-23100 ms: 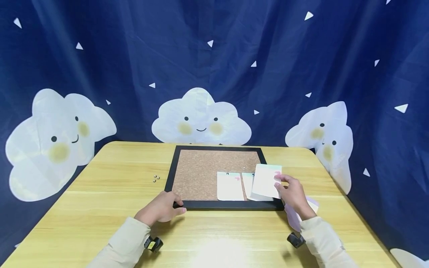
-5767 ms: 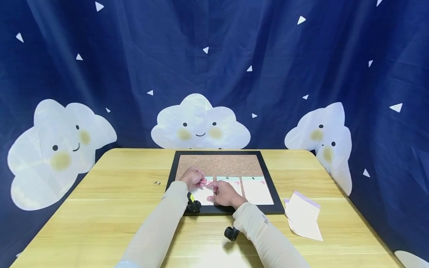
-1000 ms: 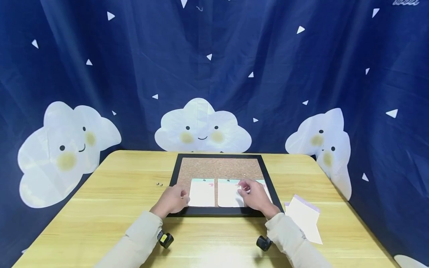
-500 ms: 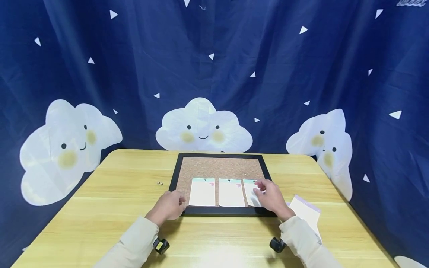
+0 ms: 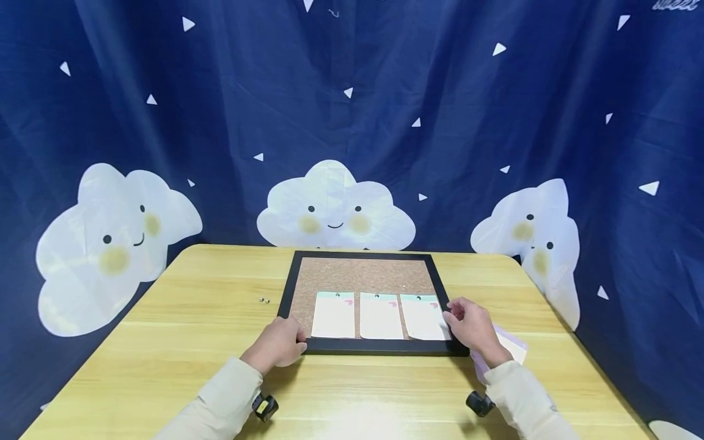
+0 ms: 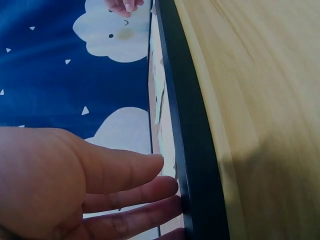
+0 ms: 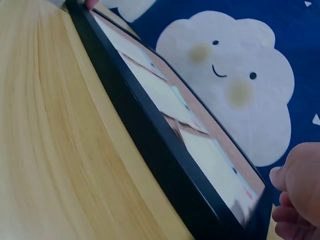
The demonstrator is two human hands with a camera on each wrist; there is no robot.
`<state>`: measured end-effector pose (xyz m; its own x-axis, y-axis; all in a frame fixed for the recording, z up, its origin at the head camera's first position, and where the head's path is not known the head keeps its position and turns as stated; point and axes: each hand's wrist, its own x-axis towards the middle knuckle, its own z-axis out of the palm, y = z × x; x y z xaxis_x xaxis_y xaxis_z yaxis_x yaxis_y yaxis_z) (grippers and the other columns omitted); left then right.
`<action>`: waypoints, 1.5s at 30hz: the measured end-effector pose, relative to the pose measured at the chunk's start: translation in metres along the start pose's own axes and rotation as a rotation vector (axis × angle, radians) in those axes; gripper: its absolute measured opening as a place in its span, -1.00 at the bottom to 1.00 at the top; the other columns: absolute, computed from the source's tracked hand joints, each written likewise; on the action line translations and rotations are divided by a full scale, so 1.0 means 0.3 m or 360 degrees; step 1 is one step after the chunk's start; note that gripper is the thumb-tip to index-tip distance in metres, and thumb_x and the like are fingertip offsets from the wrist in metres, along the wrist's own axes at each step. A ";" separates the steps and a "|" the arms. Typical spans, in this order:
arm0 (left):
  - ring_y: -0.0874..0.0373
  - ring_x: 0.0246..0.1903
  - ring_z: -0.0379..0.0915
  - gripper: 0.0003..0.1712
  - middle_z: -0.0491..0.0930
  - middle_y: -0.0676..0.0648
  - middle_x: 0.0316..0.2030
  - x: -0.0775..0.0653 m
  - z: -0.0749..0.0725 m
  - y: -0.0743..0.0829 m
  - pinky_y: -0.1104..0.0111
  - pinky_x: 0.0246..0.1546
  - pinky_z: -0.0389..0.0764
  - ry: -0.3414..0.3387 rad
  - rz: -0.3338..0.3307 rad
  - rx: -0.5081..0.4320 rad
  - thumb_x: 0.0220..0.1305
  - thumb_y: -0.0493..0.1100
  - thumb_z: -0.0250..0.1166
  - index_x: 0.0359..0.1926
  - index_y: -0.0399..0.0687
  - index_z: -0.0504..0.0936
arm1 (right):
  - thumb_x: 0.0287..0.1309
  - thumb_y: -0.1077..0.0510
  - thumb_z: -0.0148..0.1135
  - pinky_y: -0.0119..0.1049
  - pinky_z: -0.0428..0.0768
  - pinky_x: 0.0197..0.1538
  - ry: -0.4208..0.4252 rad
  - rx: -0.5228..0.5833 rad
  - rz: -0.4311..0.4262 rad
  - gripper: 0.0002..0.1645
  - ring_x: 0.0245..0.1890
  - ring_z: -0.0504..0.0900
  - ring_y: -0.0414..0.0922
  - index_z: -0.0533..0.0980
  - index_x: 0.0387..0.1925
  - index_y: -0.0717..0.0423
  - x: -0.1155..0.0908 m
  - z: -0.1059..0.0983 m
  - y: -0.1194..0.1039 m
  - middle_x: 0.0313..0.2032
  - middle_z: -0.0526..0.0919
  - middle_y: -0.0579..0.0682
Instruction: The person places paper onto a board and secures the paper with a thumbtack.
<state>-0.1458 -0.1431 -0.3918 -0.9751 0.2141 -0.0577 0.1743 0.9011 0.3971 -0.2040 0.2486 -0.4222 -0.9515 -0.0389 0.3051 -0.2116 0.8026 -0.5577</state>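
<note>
A cork board (image 5: 357, 275) in a black frame (image 5: 385, 348) lies on the table. Three white note sheets with green top bands, a left one (image 5: 333, 315), a middle one (image 5: 381, 316) and a right one (image 5: 425, 318), lie side by side along its front, each with a small dark pin at its top. At the front left corner my left hand (image 5: 277, 342) touches the frame; the left wrist view shows its extended fingers (image 6: 135, 215) against the frame's edge. My right hand (image 5: 474, 330) hovers at the frame's right edge, fingers loosely bent, holding nothing.
Two small metallic pins (image 5: 264, 300) lie on the wooden table (image 5: 181, 330) left of the board. Purple-edged sheets (image 5: 513, 348) lie to the right, partly hidden under my right forearm. A dark blue curtain (image 5: 352, 79) with clouds hangs behind the table.
My right hand has moved right, from over the middle sheet past the right sheet to the frame's right edge, uncovering both. My left hand stays at the left corner. Earlier, the left sheet was pinned.
</note>
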 end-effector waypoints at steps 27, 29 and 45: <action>0.05 -0.29 0.52 -0.90 0.64 -0.12 -0.29 -0.001 0.019 -0.016 0.17 -0.27 0.58 -0.0013 0.0005 -0.0065 0.16 -0.23 0.40 -0.35 -0.21 0.70 | -0.20 -0.54 0.33 0.11 0.43 -0.35 -0.0354 -0.0538 0.0607 0.22 -0.28 0.37 0.38 0.33 -0.12 0.60 -0.108 -0.164 0.160 -0.29 0.37 0.52; 0.03 -0.27 0.53 -0.90 0.63 -0.11 -0.28 0.000 0.020 -0.017 0.16 -0.26 0.59 -0.0010 0.0004 -0.0064 0.16 -0.23 0.40 -0.35 -0.21 0.70 | -0.22 -0.53 0.35 0.11 0.43 -0.35 -0.0376 -0.0526 0.0616 0.24 -0.26 0.36 0.39 0.32 -0.10 0.61 -0.112 -0.171 0.168 -0.27 0.36 0.53; 0.09 -0.31 0.48 -0.83 0.63 -0.15 -0.19 0.009 0.025 -0.018 0.16 -0.22 0.60 -0.0031 0.0005 -0.0073 0.17 -0.21 0.41 -0.25 -0.23 0.70 | -0.28 -0.20 0.56 -0.05 0.49 -0.46 -0.0253 -0.0409 0.0450 -0.13 -0.47 0.52 0.15 0.44 -0.34 0.55 -0.114 -0.207 0.229 -0.51 0.56 0.27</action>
<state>-0.1482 -0.1445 -0.4010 -0.9716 0.2244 -0.0744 0.1702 0.8824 0.4387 -0.1721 0.3420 -0.4230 -0.9910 0.1292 0.0335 0.1065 0.9166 -0.3854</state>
